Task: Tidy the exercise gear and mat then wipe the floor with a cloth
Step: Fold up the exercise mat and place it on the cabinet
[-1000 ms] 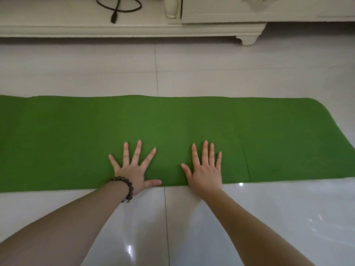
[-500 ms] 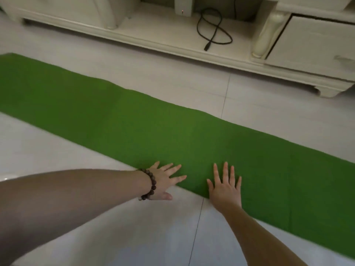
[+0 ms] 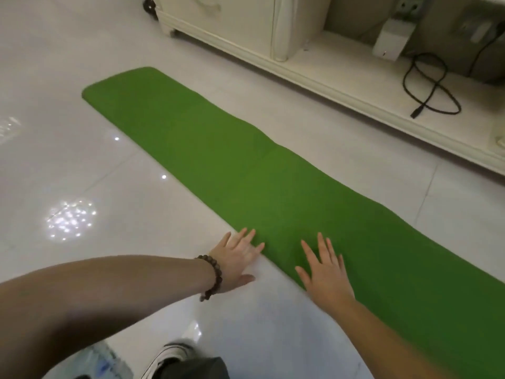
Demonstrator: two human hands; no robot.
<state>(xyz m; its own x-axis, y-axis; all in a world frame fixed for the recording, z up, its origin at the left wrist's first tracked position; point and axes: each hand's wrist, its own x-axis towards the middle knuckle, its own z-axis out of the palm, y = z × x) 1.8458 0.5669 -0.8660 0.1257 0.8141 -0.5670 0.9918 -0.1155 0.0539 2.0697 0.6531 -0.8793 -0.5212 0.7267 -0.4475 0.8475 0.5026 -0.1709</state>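
Note:
A long green mat lies flat on the glossy white tile floor, folded narrow, running from the far left to the near right. My left hand, with a dark bead bracelet at the wrist, rests flat at the mat's near edge, mostly on the tile with its fingertips at the mat. My right hand lies palm down on the mat near that same edge, fingers spread. Neither hand holds anything. No cloth or other exercise gear is in view.
A cream low cabinet runs along the far side of the mat, with a white box and a black cable on its open shelf. My shoe shows at the bottom edge on the tile floor.
My head has turned left, so the mat's rounded far-left end is now in view. My left hand has slid off the mat toward its near edge; my right hand stays flat on it.

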